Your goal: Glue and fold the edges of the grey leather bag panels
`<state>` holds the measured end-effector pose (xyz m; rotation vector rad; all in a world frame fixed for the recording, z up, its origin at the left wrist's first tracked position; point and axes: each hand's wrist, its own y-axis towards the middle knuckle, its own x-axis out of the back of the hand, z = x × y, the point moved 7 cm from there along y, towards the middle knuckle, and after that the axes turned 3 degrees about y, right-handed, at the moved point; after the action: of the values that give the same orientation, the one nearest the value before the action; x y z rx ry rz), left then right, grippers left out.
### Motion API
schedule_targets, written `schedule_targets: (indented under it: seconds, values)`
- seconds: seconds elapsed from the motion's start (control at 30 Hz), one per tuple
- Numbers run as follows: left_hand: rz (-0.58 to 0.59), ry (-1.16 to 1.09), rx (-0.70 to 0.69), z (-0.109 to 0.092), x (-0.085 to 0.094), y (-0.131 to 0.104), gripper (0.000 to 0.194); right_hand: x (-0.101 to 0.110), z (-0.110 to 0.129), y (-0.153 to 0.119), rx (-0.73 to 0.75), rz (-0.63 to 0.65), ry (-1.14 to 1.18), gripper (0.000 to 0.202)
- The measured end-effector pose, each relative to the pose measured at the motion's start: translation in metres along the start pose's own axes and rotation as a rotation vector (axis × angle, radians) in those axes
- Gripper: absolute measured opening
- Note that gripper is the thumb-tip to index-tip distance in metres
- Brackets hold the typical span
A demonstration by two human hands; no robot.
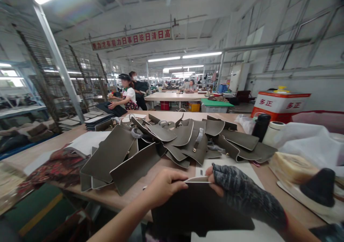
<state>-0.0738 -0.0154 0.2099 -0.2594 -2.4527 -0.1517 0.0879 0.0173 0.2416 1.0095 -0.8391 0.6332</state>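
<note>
A dark leather bag panel (201,206) with pale cut edges hangs at the front edge of the table, its top edge gripped from both sides. My left hand (168,186), bare, pinches the panel's upper left corner. On the upper right corner, my right hand (215,181) closes its fingers; a grey knitted fingerless glove (242,188) covers its palm and forearm. Just beyond my hands lies a loose heap of similar olive-grey bag panels (146,163), some bearing a wrapped handle (199,140) with a gold buckle. White sheets lie under the panel I hold.
To the right stand a black bottle (261,125), a white cup (273,131), a yellowish block (294,167) and a black cone-shaped object (319,186). Patterned cloth (53,167) drapes over the left edge. Across the table, a co-worker (129,93) handles dark panels near a stack (99,122).
</note>
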Motion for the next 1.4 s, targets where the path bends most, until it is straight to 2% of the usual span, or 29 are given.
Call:
schedule_targets:
  seconds: [0.13, 0.33, 0.43, 0.63, 0.7, 0.83, 0.97, 1.03, 1.13, 1.27, 1.4]
  values:
    - [0.049, -0.064, 0.064, 0.001, 0.004, -0.005, 0.026, 0.003, 0.011, 0.0, 0.039, 0.002, -0.013, 0.027]
    - [-0.028, 0.08, 0.116, 0.006, 0.01, -0.015, 0.026, 0.0, 0.015, 0.006, 0.022, -0.011, 0.059, 0.028]
    - [-0.056, 0.137, 0.098, 0.009, 0.011, -0.016, 0.027, -0.002, 0.014, 0.009, 0.012, -0.034, 0.082, 0.026]
    - [-0.133, 0.305, 0.04, 0.003, 0.018, -0.019, 0.029, -0.007, 0.003, 0.011, -0.06, 0.018, 0.171, 0.015]
    - [-0.145, 0.331, 0.041, 0.003, 0.021, -0.019, 0.031, -0.004, -0.004, 0.008, -0.115, -0.016, 0.26, 0.018]
    - [-0.145, 0.279, 0.063, 0.017, 0.023, -0.019, 0.035, -0.001, -0.021, -0.004, -0.277, -0.115, 0.469, 0.04]
    - [-0.129, 0.181, 0.096, 0.036, 0.022, -0.013, 0.037, -0.009, -0.034, -0.011, -0.433, -0.184, 0.609, 0.02]
    - [-0.088, 0.157, 0.088, 0.038, 0.016, -0.008, 0.037, -0.012, -0.038, -0.01, -0.462, -0.226, 0.676, 0.022]
    - [-0.028, 0.092, 0.065, 0.03, 0.004, -0.001, 0.034, -0.015, -0.041, -0.009, -0.485, -0.262, 0.69, 0.022]
    - [-0.031, -0.001, 0.069, 0.009, -0.009, 0.007, 0.033, -0.017, -0.035, -0.007, -0.464, -0.226, 0.683, 0.021]
    - [-0.013, -0.148, -0.003, -0.01, -0.018, 0.018, 0.032, -0.016, -0.031, -0.008, -0.437, -0.211, 0.731, 0.021]
